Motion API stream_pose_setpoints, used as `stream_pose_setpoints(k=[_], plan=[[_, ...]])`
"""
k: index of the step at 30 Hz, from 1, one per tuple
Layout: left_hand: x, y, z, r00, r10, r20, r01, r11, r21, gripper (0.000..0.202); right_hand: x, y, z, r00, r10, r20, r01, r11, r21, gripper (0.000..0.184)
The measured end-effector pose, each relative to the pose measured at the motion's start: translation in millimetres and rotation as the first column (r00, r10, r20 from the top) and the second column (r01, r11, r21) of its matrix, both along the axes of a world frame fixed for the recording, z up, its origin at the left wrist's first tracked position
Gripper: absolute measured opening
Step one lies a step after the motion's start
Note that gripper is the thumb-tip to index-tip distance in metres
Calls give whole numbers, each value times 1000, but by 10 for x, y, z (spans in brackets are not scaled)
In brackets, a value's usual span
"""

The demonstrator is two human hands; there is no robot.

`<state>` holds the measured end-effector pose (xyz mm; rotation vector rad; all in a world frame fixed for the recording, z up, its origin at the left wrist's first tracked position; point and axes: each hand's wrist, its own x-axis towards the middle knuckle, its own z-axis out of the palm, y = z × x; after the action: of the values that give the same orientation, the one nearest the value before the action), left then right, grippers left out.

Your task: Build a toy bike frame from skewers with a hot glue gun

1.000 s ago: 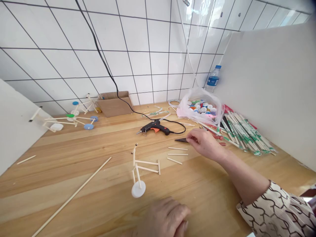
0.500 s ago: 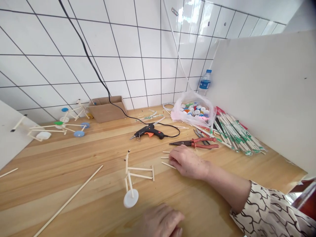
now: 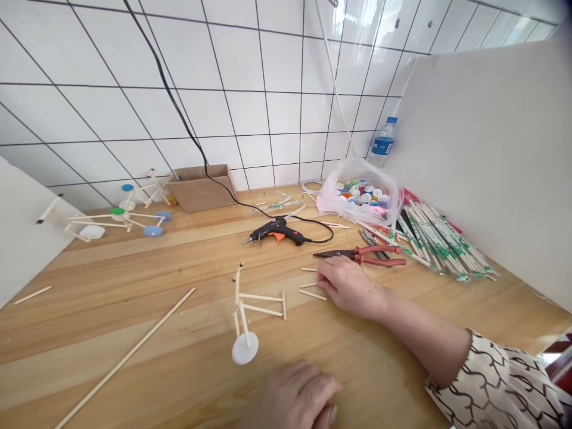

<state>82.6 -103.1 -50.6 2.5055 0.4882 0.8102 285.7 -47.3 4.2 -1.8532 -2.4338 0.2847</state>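
My right hand (image 3: 354, 289) lies on the wooden table (image 3: 134, 274), fingers bent down and closed on the ends of short wooden sticks (image 3: 312, 294). Red-handled pliers (image 3: 363, 256) lie just behind it, untouched. A small stick frame with a white cap wheel (image 3: 245, 347) stands left of that hand. My left hand (image 3: 294, 398) rests flat on the table at the bottom edge, fingers loose, nothing in it. A black glue gun (image 3: 279, 231) with its cord lies further back.
A plastic bag of coloured bottle caps (image 3: 361, 196), a pile of wrapped chopsticks (image 3: 440, 241) and a water bottle (image 3: 384, 142) are at the back right. A cardboard box (image 3: 203, 187) and finished stick models (image 3: 120, 215) stand at the back left. A long stick (image 3: 129, 354) lies at the front left.
My right hand let go of the pliers, came nearer and settled on the short sticks. The left hand has stayed at the bottom edge.
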Motion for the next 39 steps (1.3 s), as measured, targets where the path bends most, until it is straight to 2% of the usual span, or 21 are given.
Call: stream_pose_setpoints(k=[8, 39], plan=[[30, 0, 30, 998, -6, 58, 5, 1000, 8, 14, -12, 14, -33, 1000, 4, 28, -4, 1000, 4, 14], [19, -5, 48, 1000, -9, 25, 9, 1000, -3, 16, 47, 22, -119, 1000, -8, 20, 6, 998, 56, 13]])
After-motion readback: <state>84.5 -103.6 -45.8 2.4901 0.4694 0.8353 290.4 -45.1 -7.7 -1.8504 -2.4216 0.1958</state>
